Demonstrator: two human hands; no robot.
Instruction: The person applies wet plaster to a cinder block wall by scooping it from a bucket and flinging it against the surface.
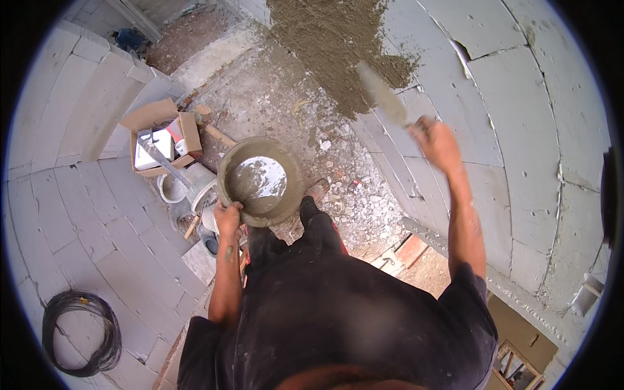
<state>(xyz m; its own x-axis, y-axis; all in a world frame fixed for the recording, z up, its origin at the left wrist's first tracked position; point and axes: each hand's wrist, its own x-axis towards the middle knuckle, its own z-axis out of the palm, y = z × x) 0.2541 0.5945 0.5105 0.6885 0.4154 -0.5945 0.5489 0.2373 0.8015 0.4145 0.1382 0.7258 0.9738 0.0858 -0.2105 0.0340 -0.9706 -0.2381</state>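
Observation:
My left hand (227, 218) is closed on the near left rim of a round, mortar-smeared bucket (294, 188). Shiny wet liquid (266, 179) lies inside it and reflects the light. Out to the right, my right hand (437, 144) grips the handle of a trowel (383, 94), its blade coated in grey mortar and pointing up and left. The blade's tip is at the lower edge of a rough patch of wet mortar (331, 49) on the pale block wall (468, 110). Whether the blade touches the wall I cannot tell.
An open cardboard box (153, 117) with white items stands left of the bucket, beside pale pails (200, 184). A coil of black wire or cable (107, 338) is at the lower left. White rubble (370, 208) litters the floor by my feet.

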